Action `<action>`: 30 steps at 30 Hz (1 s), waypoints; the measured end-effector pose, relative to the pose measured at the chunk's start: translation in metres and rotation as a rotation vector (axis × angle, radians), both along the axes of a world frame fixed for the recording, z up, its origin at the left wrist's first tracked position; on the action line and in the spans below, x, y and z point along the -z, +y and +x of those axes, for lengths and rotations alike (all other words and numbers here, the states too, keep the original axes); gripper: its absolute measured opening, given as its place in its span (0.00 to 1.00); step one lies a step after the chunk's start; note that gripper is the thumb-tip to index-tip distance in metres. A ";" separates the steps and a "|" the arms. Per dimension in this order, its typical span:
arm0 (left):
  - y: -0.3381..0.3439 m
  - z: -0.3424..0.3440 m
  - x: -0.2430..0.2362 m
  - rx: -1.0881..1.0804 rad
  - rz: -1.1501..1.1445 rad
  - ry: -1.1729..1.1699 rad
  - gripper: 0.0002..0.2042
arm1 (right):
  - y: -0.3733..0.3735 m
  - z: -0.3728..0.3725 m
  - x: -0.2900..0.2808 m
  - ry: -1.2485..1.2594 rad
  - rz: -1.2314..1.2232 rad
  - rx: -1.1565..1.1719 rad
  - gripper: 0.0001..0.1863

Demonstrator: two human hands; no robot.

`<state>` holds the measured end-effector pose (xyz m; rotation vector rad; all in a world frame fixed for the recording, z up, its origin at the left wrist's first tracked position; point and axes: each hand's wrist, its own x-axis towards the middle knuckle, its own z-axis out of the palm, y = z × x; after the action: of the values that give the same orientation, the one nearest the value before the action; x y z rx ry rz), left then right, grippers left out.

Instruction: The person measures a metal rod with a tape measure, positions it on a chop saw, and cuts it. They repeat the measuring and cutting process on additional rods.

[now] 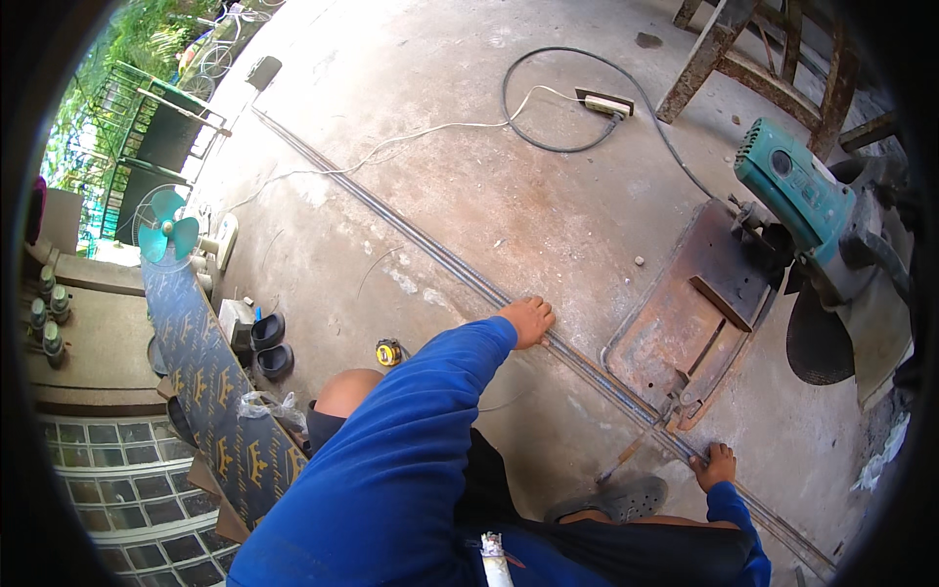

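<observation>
Long steel rods [430, 262] run diagonally across the concrete floor [411, 157] and over the front of a rusty saw base [648, 328]. My left hand [525, 321] is curled around the rods left of that base. Lower right, my right hand [713, 467] grips them just past the base. A teal-bodied cut-off saw [782, 186] stands at the right, its dark disc low. A short rusty bar [626, 457] lies crosswise near the base. A yellow tape measure [388, 353] lies left of my left arm. A lit-looking white cigarette [494, 563] pokes into the bottom edge.
A power strip [603, 104] with looping cords lies at the back, near a wooden stand [743, 68]. Along the left are a teal fan [168, 229], a long patterned board [201, 357], dark clogs [270, 347] and a green gate [147, 147].
</observation>
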<state>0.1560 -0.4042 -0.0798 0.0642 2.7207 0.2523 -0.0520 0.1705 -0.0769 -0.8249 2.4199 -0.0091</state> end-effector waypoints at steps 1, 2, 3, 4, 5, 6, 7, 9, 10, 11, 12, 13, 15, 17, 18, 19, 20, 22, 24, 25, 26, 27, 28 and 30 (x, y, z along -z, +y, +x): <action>0.002 0.000 -0.001 0.006 -0.007 0.004 0.30 | -0.002 0.001 -0.004 -0.021 -0.010 0.014 0.30; 0.003 0.001 -0.002 0.004 0.017 0.001 0.31 | -0.004 0.002 -0.007 -0.018 0.028 -0.008 0.32; 0.003 0.002 -0.003 0.005 0.031 -0.007 0.32 | -0.006 0.003 -0.010 -0.020 0.040 -0.025 0.33; 0.003 0.002 -0.003 0.005 0.048 0.018 0.33 | -0.007 0.004 -0.012 0.003 0.051 -0.047 0.35; 0.003 0.000 -0.003 0.002 0.025 -0.013 0.33 | -0.008 0.004 -0.012 0.001 0.061 -0.080 0.36; 0.002 -0.003 -0.002 0.004 0.011 -0.013 0.33 | -0.008 0.004 -0.012 0.019 0.076 -0.113 0.37; 0.003 -0.006 0.001 0.022 0.017 -0.046 0.32 | -0.007 0.004 -0.010 0.024 0.122 -0.133 0.38; -0.002 -0.011 0.006 0.048 0.059 -0.074 0.29 | -0.006 0.002 -0.004 -0.010 0.173 -0.097 0.38; -0.003 -0.012 0.009 0.028 0.079 -0.134 0.26 | -0.005 0.003 -0.001 0.005 0.134 -0.128 0.37; -0.004 -0.009 0.012 0.015 0.092 -0.066 0.26 | -0.003 0.005 0.002 0.011 0.094 -0.114 0.34; -0.002 -0.003 0.013 -0.019 0.133 0.046 0.25 | -0.001 0.011 0.003 0.057 0.024 -0.103 0.32; -0.002 0.001 0.015 0.015 0.113 0.025 0.23 | 0.003 0.015 0.003 0.084 0.016 -0.137 0.26; 0.005 0.017 0.013 -0.008 0.030 0.026 0.22 | 0.006 0.042 -0.002 0.008 0.088 -0.014 0.25; 0.008 0.022 0.007 -0.015 -0.036 0.015 0.24 | 0.007 0.064 -0.013 0.117 0.070 -0.008 0.24; 0.006 0.021 0.002 -0.006 -0.034 0.011 0.25 | 0.003 0.068 -0.020 0.109 0.105 -0.008 0.24; 0.009 0.021 -0.002 0.008 -0.018 -0.043 0.26 | 0.000 0.067 -0.025 0.094 0.095 -0.037 0.25; 0.008 0.016 -0.006 0.100 -0.040 -0.041 0.28 | -0.006 0.054 -0.029 0.017 0.154 -0.057 0.26; 0.000 0.005 -0.016 0.250 -0.097 -0.047 0.32 | -0.021 0.017 -0.038 -0.166 0.230 -0.217 0.27; 0.002 0.000 -0.022 0.331 -0.085 -0.109 0.32 | -0.040 -0.017 -0.044 -0.306 0.316 -0.361 0.28; 0.003 -0.003 -0.022 0.361 -0.106 -0.107 0.32 | -0.049 -0.027 -0.048 -0.304 0.322 -0.369 0.28; 0.007 -0.001 -0.022 0.301 -0.056 -0.133 0.31 | -0.057 -0.030 -0.048 -0.253 0.289 -0.382 0.29; 0.011 0.002 -0.021 0.255 -0.072 -0.128 0.31 | -0.063 -0.029 -0.050 -0.196 0.234 -0.411 0.30; 0.015 0.005 -0.019 0.208 -0.098 -0.121 0.30 | -0.066 -0.023 -0.050 -0.203 0.229 -0.407 0.30; 0.018 0.011 -0.015 0.201 -0.106 -0.050 0.25 | -0.064 0.003 -0.050 -0.205 0.089 -0.421 0.30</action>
<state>0.1666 -0.3865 -0.0653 0.2953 2.6481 0.0512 -0.0494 0.1068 -0.0273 -1.2124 2.0038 0.1663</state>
